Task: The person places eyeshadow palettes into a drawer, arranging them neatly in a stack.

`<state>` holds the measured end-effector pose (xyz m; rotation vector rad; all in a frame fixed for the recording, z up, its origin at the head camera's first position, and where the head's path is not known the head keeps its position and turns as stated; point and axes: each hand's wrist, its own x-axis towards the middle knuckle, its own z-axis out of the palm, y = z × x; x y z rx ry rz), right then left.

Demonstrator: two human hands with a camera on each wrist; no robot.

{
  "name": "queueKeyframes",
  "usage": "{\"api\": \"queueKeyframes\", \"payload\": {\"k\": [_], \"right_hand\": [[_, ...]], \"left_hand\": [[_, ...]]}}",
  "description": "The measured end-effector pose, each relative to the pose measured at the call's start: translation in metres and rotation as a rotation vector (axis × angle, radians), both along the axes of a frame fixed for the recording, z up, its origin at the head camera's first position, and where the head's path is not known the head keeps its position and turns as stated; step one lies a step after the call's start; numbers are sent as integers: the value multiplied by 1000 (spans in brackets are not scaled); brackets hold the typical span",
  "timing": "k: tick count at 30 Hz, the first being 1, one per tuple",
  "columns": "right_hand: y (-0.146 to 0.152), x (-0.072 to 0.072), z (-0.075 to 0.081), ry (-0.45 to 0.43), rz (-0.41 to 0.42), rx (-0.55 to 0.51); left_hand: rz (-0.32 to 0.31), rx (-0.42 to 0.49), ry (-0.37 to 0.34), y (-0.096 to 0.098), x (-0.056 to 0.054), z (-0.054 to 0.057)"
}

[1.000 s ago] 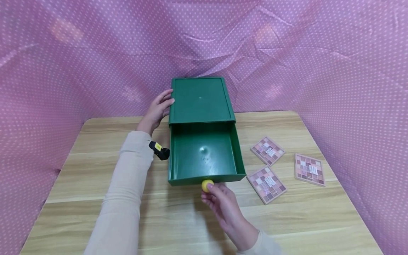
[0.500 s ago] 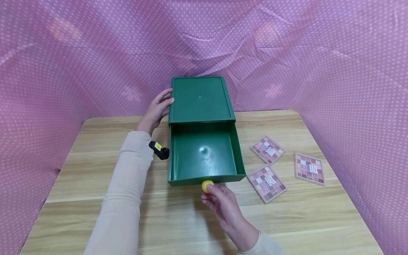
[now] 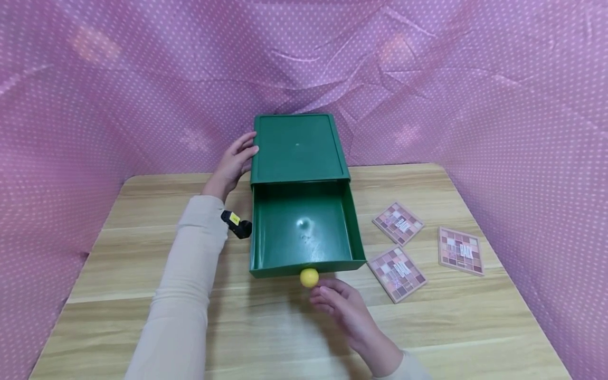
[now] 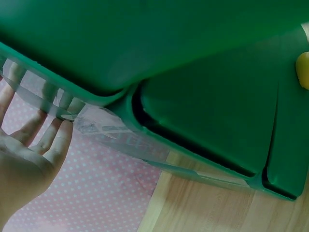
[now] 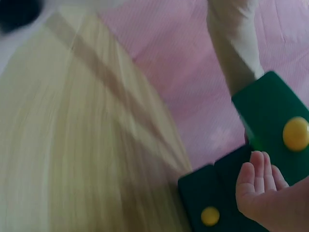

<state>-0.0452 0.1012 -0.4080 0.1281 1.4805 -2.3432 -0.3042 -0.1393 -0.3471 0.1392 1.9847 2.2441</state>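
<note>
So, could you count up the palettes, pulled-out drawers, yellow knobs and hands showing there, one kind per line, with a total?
Palettes: 3
Pulled-out drawer: 1
Yellow knobs in view: 2 (both show in the right wrist view)
Hands: 2
Total: 8
</note>
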Motion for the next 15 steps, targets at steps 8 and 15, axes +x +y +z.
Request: {"api": "queueKeyframes", "payload": {"k": [8,15], "right_hand": [[22,-2,-20,118,19,281],[54,-6,-37,204,-55,606]], "left_hand": [[-7,-1,2,-3,2,0],[-21,5,-9,-3,2,-1]]}}
